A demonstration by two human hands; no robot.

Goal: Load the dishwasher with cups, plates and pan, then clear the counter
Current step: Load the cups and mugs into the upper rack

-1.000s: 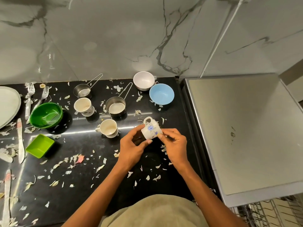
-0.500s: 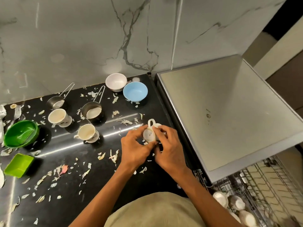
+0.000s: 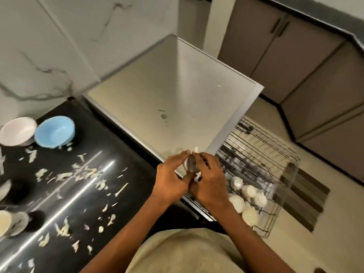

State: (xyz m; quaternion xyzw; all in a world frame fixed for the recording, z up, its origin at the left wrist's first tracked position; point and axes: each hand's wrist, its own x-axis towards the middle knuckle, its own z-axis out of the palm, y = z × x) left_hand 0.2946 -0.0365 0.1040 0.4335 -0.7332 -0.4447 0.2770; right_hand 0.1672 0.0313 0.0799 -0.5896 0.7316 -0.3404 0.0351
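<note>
Both hands meet — left hand (image 3: 171,180), right hand (image 3: 209,181) — fingers curled together.

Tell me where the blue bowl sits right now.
In the head view the blue bowl sits at the far left on the black counter, right beside the white bowl and near the marble wall.

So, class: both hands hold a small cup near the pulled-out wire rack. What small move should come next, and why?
Probably carry the cup rightward and down into the wire rack. The left hand and right hand grip it beside the rack, where other white cups already sit with free wire beyond them.
</note>
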